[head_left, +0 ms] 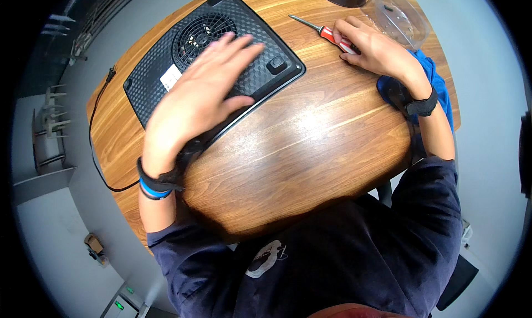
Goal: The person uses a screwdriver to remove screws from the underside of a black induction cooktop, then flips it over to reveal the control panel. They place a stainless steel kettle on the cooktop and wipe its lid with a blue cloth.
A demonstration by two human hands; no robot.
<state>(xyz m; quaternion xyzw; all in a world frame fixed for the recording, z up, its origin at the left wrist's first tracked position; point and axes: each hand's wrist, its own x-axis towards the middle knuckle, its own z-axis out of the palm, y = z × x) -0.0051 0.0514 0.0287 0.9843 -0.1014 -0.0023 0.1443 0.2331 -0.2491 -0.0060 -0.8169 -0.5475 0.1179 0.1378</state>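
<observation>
The wooden table carried everything, and the black cooling pad lay on its far left part, underside up, its round fan grille showing and a thin black cable trailing from it off the table's left edge. I take the pad as the mark for the rest.

The left hand lay flat across the pad's near half, fingers spread and stretched toward the fan grille, palm down. It was blurred, so I could not tell how hard it pressed, but it clasped nothing; its grip was wide open, simply resting on the mesh.

To the right of the pad, near the table's far edge, the right hand was curled over the red handle of a small screwdriver, whose metal shaft pointed back toward the pad. The fingers seemed to close on the handle, though whether it was lifted or still lay on the wood I could not say. Just beyond that hand stood a clear plastic container, and under the wrist lay a blue cloth.

By my judgement, doing this well meant keeping the pad pinned flat with the open left palm while the right took the screwdriver firmly by the handle, shaft kept aimed at the pad.
</observation>
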